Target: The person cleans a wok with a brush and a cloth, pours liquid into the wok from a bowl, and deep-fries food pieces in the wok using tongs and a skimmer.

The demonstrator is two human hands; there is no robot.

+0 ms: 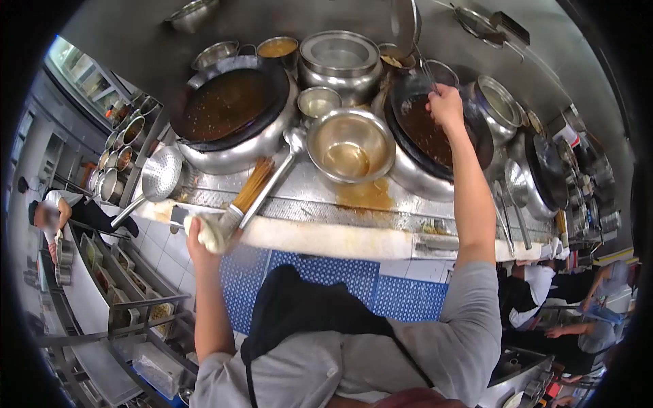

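Observation:
My left hand (196,239) is closed around a folded pale cloth (212,234) at the counter's front edge. Right beside the cloth lie a bamboo wok brush (253,183) and a steel ladle (271,187), its bowl pointing to the back. My right arm reaches over the right wok (416,126), which holds dark liquid. There my right hand (445,107) grips the thin metal handle (428,73) of a long utensil, above the wok's back rim. The handle runs up toward a round metal piece (406,30); the utensil's kind does not show clearly.
A left wok (224,105) holds brown liquid. Between the woks stand a steel bowl (350,146) and a large pot (339,54). A perforated skimmer (162,175) lies left; another strainer (515,182) lies right. Other people (64,211) stand at both sides.

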